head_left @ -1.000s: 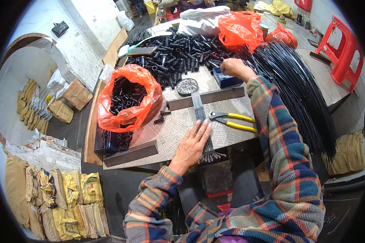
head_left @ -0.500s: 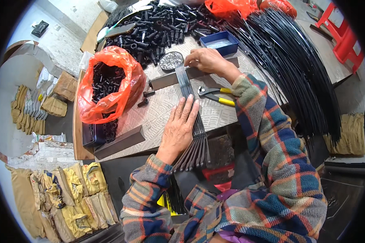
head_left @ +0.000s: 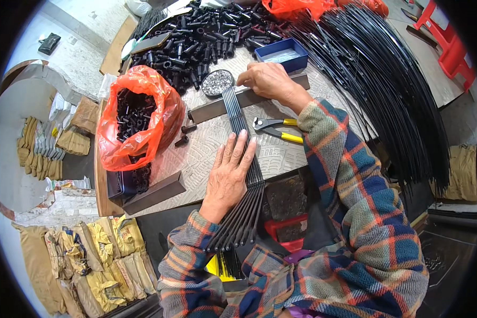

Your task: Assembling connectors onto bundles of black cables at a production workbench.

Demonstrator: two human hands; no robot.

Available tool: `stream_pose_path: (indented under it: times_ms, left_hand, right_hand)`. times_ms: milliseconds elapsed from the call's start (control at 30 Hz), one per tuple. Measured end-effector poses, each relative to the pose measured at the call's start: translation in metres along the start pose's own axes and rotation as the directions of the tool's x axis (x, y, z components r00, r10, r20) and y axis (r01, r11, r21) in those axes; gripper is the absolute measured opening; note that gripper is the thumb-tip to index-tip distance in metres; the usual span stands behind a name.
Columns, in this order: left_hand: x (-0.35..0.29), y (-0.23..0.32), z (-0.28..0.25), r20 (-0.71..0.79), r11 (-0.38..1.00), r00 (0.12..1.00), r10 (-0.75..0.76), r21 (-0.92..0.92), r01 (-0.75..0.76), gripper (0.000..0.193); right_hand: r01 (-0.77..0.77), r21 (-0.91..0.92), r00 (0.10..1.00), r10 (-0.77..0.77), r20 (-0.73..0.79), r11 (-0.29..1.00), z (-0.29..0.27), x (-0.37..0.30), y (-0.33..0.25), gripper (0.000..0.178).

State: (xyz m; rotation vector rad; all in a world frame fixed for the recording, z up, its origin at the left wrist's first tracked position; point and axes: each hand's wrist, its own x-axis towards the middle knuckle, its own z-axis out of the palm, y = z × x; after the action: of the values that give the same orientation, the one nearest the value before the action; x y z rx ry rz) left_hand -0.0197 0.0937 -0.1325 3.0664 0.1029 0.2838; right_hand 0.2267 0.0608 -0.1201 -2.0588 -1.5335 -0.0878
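A row of thin black rods lies side by side across the table. Their rounded near ends fan out past the table's front edge, toward my lap. My left hand rests flat on them, fingers stretched out. At their far ends, my right hand is closed in a pinch; what its fingertips hold, if anything, is too small to make out. Just left of those fingertips is a round dish of tiny silvery pieces. The rods cross over a dark metal bar. Yellow-handled pincers lie beside them, to the right.
On the left stands a red plastic bag of black tubular parts, near an angled metal piece. A heap of similar parts covers the back. At right are a blue tray and a large bundle of long black rods.
The view has shifted slightly. The rods' near ends now reach lower and farther left, closer to my lap. My left hand stays flat on the rods; my right hand keeps its pinch.
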Motion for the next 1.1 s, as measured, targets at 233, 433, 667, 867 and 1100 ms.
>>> stream_pose_path:
  times_ms: [233,433,667,867,1100]
  left_hand:
    - [-0.001,0.000,-0.001,-0.006,1.000,1.000,-0.001,-0.020,0.001,0.066]
    - [-0.003,-0.002,0.000,-0.008,1.000,1.000,0.002,-0.026,-0.002,0.063]
    - [-0.001,-0.003,0.000,0.004,1.000,1.000,0.018,-0.008,-0.018,0.060]
    - [-0.001,-0.001,0.000,0.018,1.000,1.000,0.009,0.004,-0.009,0.063]
    - [0.002,0.001,0.001,0.033,1.000,0.999,0.015,-0.001,-0.015,0.066]
  right_hand:
    - [0.084,-0.012,0.996,-0.084,0.004,0.996,0.003,0.008,-0.006,0.018]
    - [0.024,0.021,0.999,-0.024,0.035,0.999,-0.005,-0.001,-0.002,0.016]
    - [0.005,-0.018,1.000,-0.005,0.011,1.000,-0.003,-0.001,-0.004,0.017]
    - [0.119,-0.098,0.991,-0.124,-0.048,0.988,0.002,0.002,-0.004,0.016]
    - [0.149,-0.165,0.985,-0.161,-0.064,0.975,0.005,0.004,-0.002,0.015]
